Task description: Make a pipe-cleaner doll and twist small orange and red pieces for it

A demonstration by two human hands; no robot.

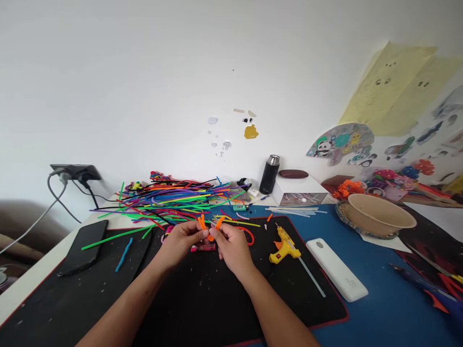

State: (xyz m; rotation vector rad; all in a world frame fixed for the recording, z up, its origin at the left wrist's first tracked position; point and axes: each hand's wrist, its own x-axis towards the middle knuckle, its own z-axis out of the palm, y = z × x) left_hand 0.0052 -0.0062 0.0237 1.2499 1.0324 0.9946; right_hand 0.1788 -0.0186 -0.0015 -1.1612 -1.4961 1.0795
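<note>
Orange pipe cleaner [210, 227] is arching between both grips, left hand [181, 241] and right hand [231, 245] pinching its ends above the black mat [202, 299].

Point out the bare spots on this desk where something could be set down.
Bare mat lies in front of the left hand and right hand, between the forearms. More lies between the phone and the left arm. Blue table is bare near the power bank. Crowded: the pipe cleaner pile behind the hands, and around the glue gun and bowl.
</note>
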